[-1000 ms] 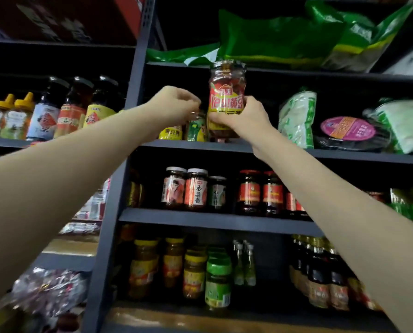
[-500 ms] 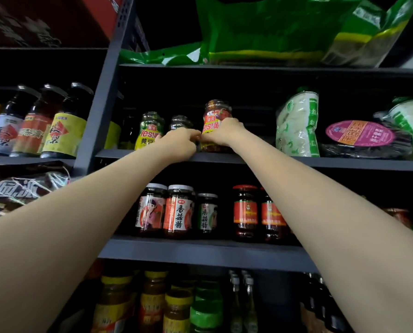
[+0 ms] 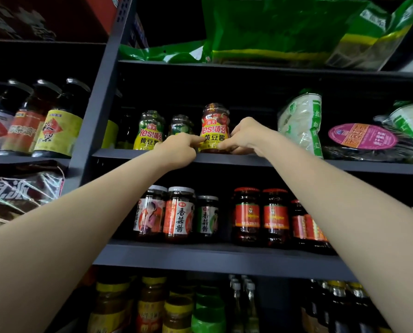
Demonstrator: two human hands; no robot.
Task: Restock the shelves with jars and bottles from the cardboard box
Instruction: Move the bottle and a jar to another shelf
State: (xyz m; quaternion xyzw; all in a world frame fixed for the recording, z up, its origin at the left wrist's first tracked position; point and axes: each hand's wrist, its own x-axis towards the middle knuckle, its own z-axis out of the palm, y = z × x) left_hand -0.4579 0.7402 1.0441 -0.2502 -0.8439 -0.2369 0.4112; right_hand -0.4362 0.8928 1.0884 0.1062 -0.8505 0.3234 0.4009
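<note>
— Fingers first: what are they doing?

— Both sets are on the red-topped jar (image 3: 214,128) with the yellow label. The left hand (image 3: 179,146) is curled, its index finger stretched out so the tip touches the label's lower left edge. The right hand (image 3: 245,135) has its fingers (image 3: 227,146) bent around the jar's right side and lower front, pinching it near the base.

— Where does the jar stand?

— Upright on the dark metal shelf (image 3: 297,162), at its front edge, second board from the top in view. Just left of it, partly behind the left hand, is a green-lidded jar (image 3: 180,124), and further left a yellow-labelled jar (image 3: 151,131) of the same brand.

— And to the right?

— A green and white packet (image 3: 301,121) stands near the right hand, then a dark flat pack with a pink round label (image 3: 363,138).

— Below?

— A row of sauce jars (image 3: 179,215) on the next board, between the two forearms. More jars and bottles sit on the board under that.

— Above?

— Green bags (image 3: 285,30) lie on the top board.
</note>
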